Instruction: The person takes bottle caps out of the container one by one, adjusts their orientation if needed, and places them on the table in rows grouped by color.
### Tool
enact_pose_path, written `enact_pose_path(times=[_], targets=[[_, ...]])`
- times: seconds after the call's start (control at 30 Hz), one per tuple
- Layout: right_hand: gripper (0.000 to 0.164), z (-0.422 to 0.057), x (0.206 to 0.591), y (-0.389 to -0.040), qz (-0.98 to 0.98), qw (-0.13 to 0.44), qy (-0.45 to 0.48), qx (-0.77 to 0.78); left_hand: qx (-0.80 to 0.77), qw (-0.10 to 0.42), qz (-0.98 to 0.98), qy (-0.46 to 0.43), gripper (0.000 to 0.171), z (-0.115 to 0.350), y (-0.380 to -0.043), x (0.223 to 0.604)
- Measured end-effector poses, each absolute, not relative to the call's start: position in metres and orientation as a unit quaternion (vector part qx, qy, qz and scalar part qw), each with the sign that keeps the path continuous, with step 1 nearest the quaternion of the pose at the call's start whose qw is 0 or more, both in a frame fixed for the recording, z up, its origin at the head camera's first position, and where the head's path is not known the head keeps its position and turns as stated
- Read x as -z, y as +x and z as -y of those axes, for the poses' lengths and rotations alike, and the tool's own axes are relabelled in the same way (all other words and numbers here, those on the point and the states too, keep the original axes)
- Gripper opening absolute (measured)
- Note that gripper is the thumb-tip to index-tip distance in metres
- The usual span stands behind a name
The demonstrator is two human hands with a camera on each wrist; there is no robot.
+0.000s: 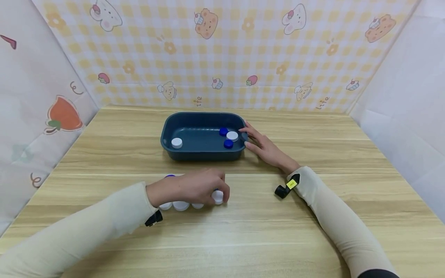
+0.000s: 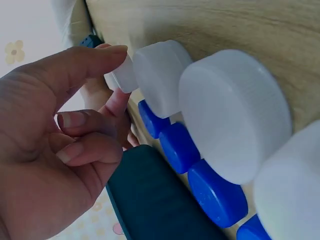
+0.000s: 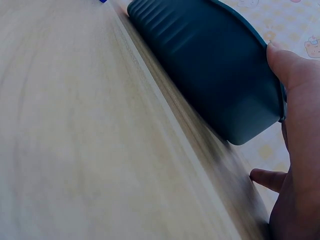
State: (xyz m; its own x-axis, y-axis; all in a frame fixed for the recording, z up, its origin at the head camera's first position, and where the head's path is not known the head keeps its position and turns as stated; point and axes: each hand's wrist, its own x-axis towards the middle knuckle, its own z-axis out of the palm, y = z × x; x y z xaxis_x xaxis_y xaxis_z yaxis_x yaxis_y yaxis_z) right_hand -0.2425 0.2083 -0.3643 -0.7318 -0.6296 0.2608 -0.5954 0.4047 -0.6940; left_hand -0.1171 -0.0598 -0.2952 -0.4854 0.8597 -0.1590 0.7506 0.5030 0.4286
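Note:
My left hand pinches a small white bottle cap between thumb and fingertip, low over the table; its other fingers curl inward. Beside and partly beneath that hand, white caps stand in a row, with blue caps lined up behind them. At the right end of a dark teal plastic basin, my right hand holds the rim, thumb at the front corner and a finger reaching over the edge. Inside the basin lie a white cap at left, and two blue caps around another white cap at right.
A wood-grain table lies under everything. Patterned cloth hangs along the back, and pale cloth walls close off both sides. Each wrist carries a small black camera.

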Motion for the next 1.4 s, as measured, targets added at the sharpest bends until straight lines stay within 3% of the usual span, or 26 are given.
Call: enact_pose_path(times=[1.4], targets=[[0.046, -0.2073, 0.3627, -0.2411, -0.838, 0.025, -0.357, 0.411, -0.170, 0.192, -0.853, 0.454, 0.026, 0.0661, -0.1141, 0.2992]])
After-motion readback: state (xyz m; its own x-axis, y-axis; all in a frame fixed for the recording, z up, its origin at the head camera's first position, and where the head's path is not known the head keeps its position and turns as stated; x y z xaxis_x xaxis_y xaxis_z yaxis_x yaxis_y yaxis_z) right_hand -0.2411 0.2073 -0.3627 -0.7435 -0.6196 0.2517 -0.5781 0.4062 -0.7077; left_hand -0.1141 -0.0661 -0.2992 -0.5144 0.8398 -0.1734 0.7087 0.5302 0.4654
